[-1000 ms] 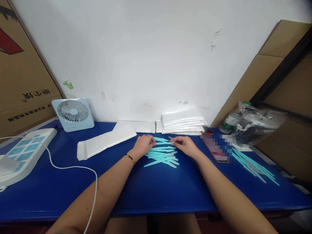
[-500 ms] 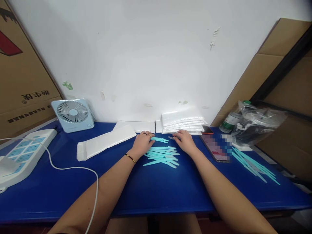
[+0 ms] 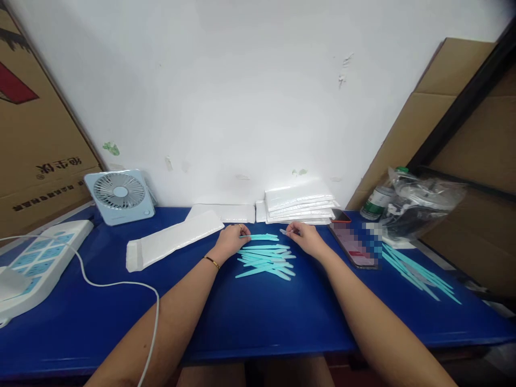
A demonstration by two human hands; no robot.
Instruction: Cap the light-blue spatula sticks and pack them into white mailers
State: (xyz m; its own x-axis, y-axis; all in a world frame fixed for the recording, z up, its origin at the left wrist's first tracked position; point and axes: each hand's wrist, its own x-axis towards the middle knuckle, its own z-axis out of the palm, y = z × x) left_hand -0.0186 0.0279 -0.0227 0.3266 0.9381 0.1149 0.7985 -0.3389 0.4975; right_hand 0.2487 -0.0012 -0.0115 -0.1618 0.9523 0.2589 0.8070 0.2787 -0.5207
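Observation:
My left hand (image 3: 233, 240) pinches the left end of a turquoise eyebrow razor (image 3: 264, 237), which points right and seems to lie with at least one other. Between the thumb and fingers of my right hand (image 3: 305, 237) is a small translucent cap (image 3: 284, 231), just off the razor's right tip. Nearer to me, a loose pile of turquoise eyebrow razors (image 3: 266, 263) lies criss-crossed on the blue table (image 3: 274, 317). More razors (image 3: 419, 271) are spread at the right.
White padded mailers (image 3: 298, 199) are stacked against the wall; another mailer (image 3: 173, 242) lies left. A phone (image 3: 352, 247), a bottle (image 3: 377, 201) and a clear plastic bag (image 3: 423, 199) stand right. At left are a fan (image 3: 120, 196), a power strip (image 3: 48, 269) and a cable (image 3: 121, 282) crossing my left forearm.
My left hand has drawn back slightly left, showing more of the razor. My right fingers have closed on the translucent cap and raised it slightly. The view has shifted a little.

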